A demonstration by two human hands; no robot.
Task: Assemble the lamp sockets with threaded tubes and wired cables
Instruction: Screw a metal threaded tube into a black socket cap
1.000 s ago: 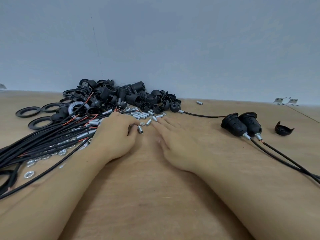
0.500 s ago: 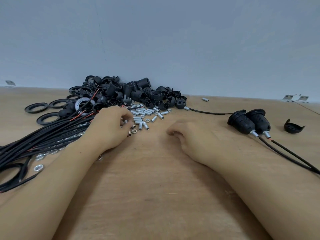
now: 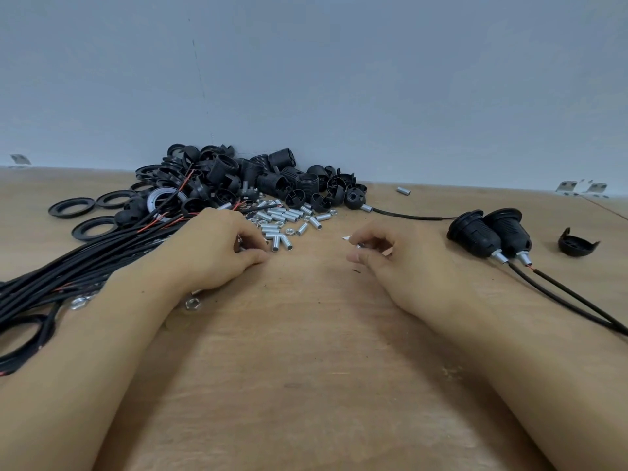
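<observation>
We are working on the wooden table [image 3: 306, 385], taking the heap of black sockets [image 3: 258, 181] as our landmark. Left of it the cables [image 3: 85, 266] are trailing; right of it two finished sockets [image 3: 489, 232] are lying. Just in front, our left hand [image 3: 217, 249] is curling round something hidden. Our right hand [image 3: 390, 260] is pinching a small metal piece [image 3: 360, 245]; we should be keeping it square before threading.

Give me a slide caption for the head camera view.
Right hand pinches a small metal part, left hand picks among threaded tubes.
</observation>
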